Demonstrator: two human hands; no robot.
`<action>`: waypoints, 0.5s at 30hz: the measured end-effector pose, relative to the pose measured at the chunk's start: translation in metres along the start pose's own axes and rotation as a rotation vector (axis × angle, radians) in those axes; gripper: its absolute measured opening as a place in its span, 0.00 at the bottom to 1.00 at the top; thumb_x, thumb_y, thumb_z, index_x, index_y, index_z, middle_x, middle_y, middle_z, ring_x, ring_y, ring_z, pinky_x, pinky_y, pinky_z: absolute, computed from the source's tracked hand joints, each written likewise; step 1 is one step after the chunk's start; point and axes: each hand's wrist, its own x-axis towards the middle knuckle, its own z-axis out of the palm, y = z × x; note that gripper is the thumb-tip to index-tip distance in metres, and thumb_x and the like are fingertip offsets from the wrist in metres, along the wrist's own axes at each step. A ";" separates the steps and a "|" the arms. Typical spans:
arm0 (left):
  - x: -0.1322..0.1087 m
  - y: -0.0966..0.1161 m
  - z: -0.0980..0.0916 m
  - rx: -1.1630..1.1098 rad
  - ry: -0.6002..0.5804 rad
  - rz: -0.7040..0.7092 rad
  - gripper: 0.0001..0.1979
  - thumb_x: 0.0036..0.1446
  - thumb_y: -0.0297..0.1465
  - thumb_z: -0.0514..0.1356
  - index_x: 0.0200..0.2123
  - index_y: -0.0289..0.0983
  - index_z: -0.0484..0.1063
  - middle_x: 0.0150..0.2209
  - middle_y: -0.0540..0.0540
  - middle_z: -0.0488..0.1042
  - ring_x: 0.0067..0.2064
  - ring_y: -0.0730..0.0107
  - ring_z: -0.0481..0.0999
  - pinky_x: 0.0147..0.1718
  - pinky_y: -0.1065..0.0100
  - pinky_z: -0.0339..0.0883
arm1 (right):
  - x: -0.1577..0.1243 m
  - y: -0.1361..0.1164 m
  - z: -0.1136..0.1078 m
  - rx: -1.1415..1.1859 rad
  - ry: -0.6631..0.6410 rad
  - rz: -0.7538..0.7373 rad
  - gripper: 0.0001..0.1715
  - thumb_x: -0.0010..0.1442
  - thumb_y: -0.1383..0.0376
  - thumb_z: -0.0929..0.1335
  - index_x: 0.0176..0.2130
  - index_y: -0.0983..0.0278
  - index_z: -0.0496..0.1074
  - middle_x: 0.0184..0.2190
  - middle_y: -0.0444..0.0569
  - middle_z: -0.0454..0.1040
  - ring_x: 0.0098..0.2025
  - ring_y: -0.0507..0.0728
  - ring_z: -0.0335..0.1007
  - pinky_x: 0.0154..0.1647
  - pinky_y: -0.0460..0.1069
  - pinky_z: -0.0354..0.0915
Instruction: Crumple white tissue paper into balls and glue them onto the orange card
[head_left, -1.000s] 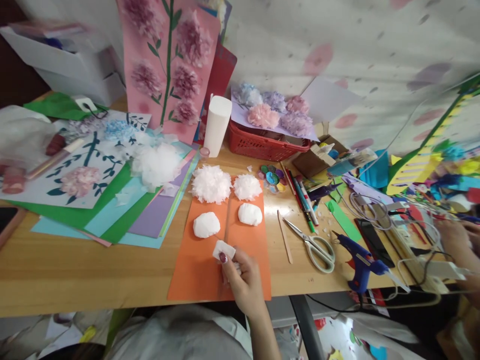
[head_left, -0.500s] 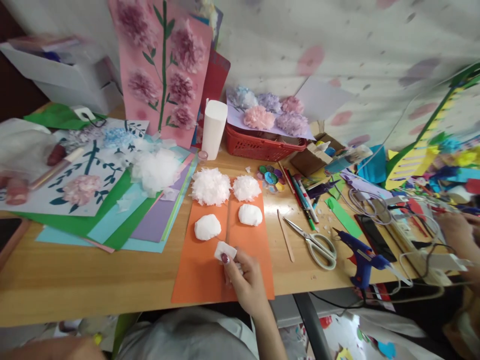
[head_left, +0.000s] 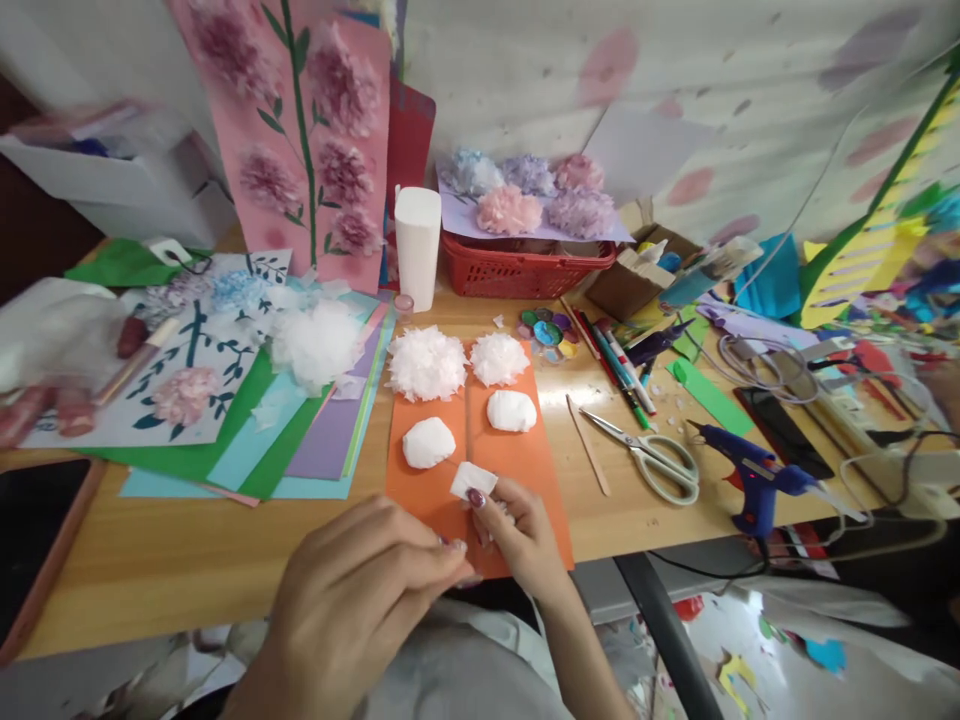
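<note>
A wooden table (head_left: 247, 560) spreads beneath both hands. Beyond them to the left stands a pink paper panel (head_left: 296, 130) bearing mauve ruffled flowers; straight beyond them is a red plastic basket (head_left: 525, 270). Closest, partly under the hands, lies a creased orange paper sheet (head_left: 521, 460). The left hand (head_left: 352, 590) is at its near left edge, thumb and fingertips drawn together; whether anything is between them cannot be told. The right hand (head_left: 529, 540) hovers over the sheet's near part, just beside the left fingertips. To the right hand's right lie a blue glue gun (head_left: 757, 478) and, nearer to it, light-handled scissors (head_left: 652, 455). Ahead of both hands, at the sheet's far end, sit two fluffy white paper flowers (head_left: 427, 362), with two smooth white wads (head_left: 429, 442) closer in. Smallest is a white paper piece (head_left: 472, 481), pinched between the right thumb and fingers above the sheet.
</note>
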 end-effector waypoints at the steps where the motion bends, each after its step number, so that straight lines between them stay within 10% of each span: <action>1: 0.015 0.000 0.005 -0.008 -0.029 0.018 0.04 0.59 0.25 0.66 0.33 0.39 0.74 0.28 0.53 0.74 0.29 0.76 0.73 0.29 0.73 0.68 | 0.000 -0.001 -0.001 -0.006 -0.007 -0.009 0.25 0.65 0.47 0.65 0.27 0.64 0.68 0.16 0.40 0.63 0.19 0.49 0.59 0.21 0.45 0.54; 7: 0.030 -0.010 0.029 -0.106 -0.004 -0.080 0.24 0.68 0.28 0.55 0.16 0.38 0.59 0.16 0.54 0.63 0.19 0.79 0.65 0.20 0.72 0.58 | -0.001 -0.002 -0.003 0.016 -0.017 -0.002 0.26 0.65 0.48 0.65 0.25 0.63 0.68 0.15 0.40 0.63 0.18 0.49 0.58 0.20 0.46 0.55; 15: 0.029 -0.014 0.035 -0.078 0.059 -0.070 0.11 0.66 0.24 0.56 0.44 0.41 0.77 0.27 0.54 0.82 0.26 0.77 0.79 0.30 0.76 0.72 | 0.001 -0.005 0.000 -0.056 -0.015 -0.063 0.26 0.66 0.50 0.65 0.25 0.64 0.72 0.16 0.41 0.63 0.18 0.50 0.58 0.20 0.46 0.54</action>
